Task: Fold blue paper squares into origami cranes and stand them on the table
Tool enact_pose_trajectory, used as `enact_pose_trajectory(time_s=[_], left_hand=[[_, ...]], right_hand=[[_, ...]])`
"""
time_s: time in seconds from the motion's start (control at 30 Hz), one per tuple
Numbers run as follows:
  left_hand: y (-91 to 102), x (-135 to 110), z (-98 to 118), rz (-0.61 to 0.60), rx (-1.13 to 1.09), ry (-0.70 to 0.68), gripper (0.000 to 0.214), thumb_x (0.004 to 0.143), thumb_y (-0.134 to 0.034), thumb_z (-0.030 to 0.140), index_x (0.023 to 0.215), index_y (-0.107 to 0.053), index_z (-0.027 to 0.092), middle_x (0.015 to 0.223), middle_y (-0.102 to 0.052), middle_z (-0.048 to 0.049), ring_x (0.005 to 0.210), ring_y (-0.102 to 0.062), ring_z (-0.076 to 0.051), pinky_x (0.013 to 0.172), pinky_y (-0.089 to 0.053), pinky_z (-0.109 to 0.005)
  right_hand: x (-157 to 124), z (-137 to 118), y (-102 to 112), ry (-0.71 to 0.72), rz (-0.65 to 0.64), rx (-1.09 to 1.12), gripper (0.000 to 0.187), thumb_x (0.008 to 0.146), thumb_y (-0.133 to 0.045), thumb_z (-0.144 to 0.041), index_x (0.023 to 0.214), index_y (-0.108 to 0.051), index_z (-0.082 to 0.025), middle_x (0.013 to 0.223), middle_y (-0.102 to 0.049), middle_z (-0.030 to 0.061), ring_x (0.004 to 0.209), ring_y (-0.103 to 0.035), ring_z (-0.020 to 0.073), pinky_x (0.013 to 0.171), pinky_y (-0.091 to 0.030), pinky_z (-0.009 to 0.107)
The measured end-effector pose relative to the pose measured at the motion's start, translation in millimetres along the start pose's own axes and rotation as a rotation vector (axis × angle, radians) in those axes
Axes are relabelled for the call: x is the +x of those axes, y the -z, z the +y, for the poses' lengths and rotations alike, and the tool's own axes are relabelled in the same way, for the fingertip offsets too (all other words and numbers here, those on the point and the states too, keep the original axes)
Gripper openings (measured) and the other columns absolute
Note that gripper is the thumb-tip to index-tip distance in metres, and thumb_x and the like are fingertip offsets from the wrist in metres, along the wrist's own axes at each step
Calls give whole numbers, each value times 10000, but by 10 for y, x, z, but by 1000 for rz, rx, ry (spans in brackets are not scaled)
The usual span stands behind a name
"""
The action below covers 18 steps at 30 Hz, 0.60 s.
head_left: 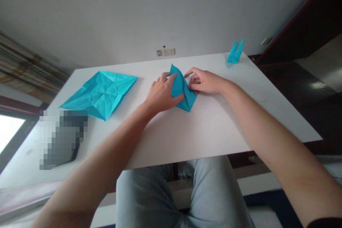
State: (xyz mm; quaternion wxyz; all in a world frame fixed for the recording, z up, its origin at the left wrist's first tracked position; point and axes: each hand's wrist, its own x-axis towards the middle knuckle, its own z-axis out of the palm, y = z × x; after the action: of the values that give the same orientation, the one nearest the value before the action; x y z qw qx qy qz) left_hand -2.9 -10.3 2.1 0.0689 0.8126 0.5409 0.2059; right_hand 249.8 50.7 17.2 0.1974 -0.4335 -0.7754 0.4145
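A partly folded blue sheet of origami paper (pixel 178 84) rests on the table in front of me, its pointed flaps standing slightly raised. My left hand (pixel 162 92) holds its left side, thumb across the lower front and fingers over the upper left edge. At the right flap, my right hand (pixel 204 81) has its fingers curled in and pinches the paper's edge. Parts of the paper are hidden under the left hand. Left of my hands lies an opened, creased blue sheet (pixel 104 92). A finished blue paper crane (pixel 235 53) stands at the table's far right corner.
The white table (pixel 171 142) backs onto a grey wall with power sockets (pixel 165 52). A dark, pixelated object (pixel 65 139) lies at the left, near the creased sheet. A patterned curtain (pixel 24 67) hangs by the window at left. My legs are beneath the table's front edge.
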Motion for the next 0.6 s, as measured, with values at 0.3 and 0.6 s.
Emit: enact_pose_trajectory(time_s=[0.3, 0.6], left_hand=[[-85, 16, -82, 46, -152, -39, 1126, 965, -764, 565, 1878, -214, 203, 1860, -351, -312, 1607, -549, -519, 1284, -507, -693], [-124, 73, -176, 12, -264, -57, 898, 1164, -504, 593, 1903, -169, 211, 1940, -283, -260, 1798, -332, -456, 1409, -367, -660]], right_hand=[[-51, -106, 30, 48, 4, -146, 593, 858, -909, -310, 1412, -697, -292, 969, -799, -4, 767, -695, 217, 762, -514, 337], [-71, -85, 15, 83, 21, -130, 625, 948, -843, -354, 1524, -603, -317, 1042, -776, 10, 740, -671, 214, 728, -514, 342]])
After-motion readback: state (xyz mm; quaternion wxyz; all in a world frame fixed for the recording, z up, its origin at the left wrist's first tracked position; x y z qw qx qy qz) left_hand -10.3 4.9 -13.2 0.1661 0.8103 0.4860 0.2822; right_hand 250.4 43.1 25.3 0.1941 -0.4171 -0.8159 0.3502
